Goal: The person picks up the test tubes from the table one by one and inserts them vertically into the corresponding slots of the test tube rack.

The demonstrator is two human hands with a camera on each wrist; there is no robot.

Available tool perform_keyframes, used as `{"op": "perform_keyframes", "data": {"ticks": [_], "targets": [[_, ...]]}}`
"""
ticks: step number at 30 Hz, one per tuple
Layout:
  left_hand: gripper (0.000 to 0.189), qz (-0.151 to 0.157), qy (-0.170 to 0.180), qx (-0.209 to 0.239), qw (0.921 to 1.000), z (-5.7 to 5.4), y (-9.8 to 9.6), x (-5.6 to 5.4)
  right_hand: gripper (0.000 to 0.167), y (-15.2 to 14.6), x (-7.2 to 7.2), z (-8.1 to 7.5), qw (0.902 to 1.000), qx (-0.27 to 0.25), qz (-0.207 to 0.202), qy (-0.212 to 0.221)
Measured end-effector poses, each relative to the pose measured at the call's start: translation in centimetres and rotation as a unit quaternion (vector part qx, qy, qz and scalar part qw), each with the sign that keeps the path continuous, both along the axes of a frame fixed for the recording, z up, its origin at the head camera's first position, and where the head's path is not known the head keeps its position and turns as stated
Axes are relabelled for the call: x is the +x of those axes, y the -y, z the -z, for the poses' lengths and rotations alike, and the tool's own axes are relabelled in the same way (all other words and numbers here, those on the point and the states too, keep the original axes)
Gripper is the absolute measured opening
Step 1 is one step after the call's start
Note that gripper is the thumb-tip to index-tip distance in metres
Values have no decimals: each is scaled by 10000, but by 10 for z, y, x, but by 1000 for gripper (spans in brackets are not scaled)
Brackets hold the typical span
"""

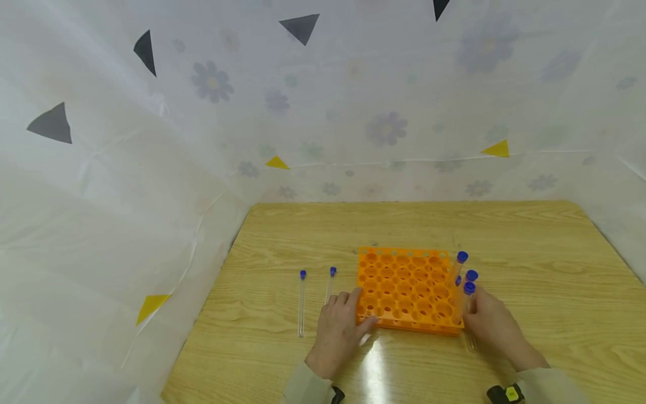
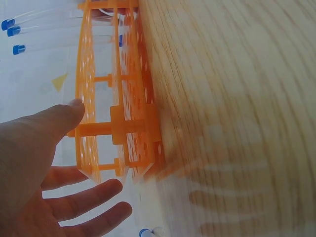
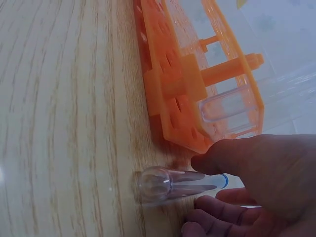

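An orange test tube rack (image 1: 404, 286) stands on the table. My left hand (image 1: 339, 325) holds its near left corner, the thumb at the front edge and the fingers along the left end. Three blue-capped tubes stand along the rack's right end, among them a tilted test tube (image 1: 458, 268). Another clear test tube (image 3: 177, 183) lies on the wood just right of the rack. My right hand (image 1: 494, 322) is around its middle, thumb (image 3: 222, 158) on one side and fingers on the other; the hand hides part of it in the head view.
Left of the rack lie a capped test tube (image 1: 301, 306) and a second tube (image 1: 330, 285), partly hidden by my left hand. A wood-grain table (image 1: 555, 269) holds everything. Pale sheeting (image 1: 353, 101) with flower prints encloses the back and sides.
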State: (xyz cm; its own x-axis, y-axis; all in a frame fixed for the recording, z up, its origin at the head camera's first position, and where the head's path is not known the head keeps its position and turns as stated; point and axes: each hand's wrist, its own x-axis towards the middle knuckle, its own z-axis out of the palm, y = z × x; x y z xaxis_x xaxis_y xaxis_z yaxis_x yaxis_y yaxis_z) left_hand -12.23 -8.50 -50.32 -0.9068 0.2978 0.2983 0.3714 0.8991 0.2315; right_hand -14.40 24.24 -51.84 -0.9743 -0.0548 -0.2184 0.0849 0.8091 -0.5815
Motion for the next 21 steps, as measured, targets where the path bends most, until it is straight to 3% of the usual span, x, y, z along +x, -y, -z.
{"op": "perform_keyframes", "data": {"ticks": [7, 21], "targets": [[65, 44, -182, -36, 9998, 1, 0, 0, 14, 1, 0, -1, 9999, 111, 3, 31], [65, 50, -204, -42, 9998, 1, 1, 0, 18, 1, -1, 0, 10000, 17, 2, 17]]}}
